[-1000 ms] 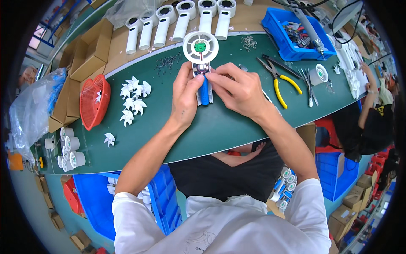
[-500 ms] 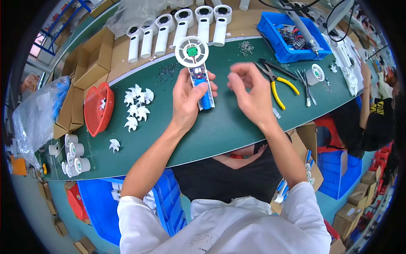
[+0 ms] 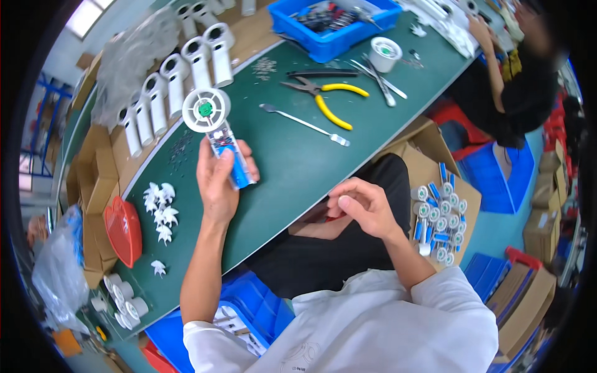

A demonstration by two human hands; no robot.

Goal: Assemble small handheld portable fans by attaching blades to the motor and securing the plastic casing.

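My left hand [image 3: 217, 180] is closed round the handle of a half-assembled handheld fan [image 3: 239, 171]. The fan's white round spoked head, with a green centre, points away from me. A circuit board and a blue battery show in its open handle, with my thumb against the battery. Just off the table's front edge, my right hand [image 3: 367, 208] hovers with loosely bent fingers and nothing visible in it. On the table between the hands and the pliers lies a thin metal spatula [image 3: 305, 124]. Yellow-handled pliers [image 3: 326, 96] and tweezers [image 3: 379, 81] rest farther back.
White fan housings [image 3: 176, 81] line the table's far side. White impellers [image 3: 163, 211] and a red basket [image 3: 123, 230] are at left. A blue bin [image 3: 336, 31] of parts stands at the back. A cardboard box [image 3: 469, 217] with several fan assemblies is at right; a person [image 3: 528, 81] sits beyond.
The view has turned to the right. My right hand has moved from over the table toward me, past the front edge, and the spatula now shows fully. My left hand still holds the fan.
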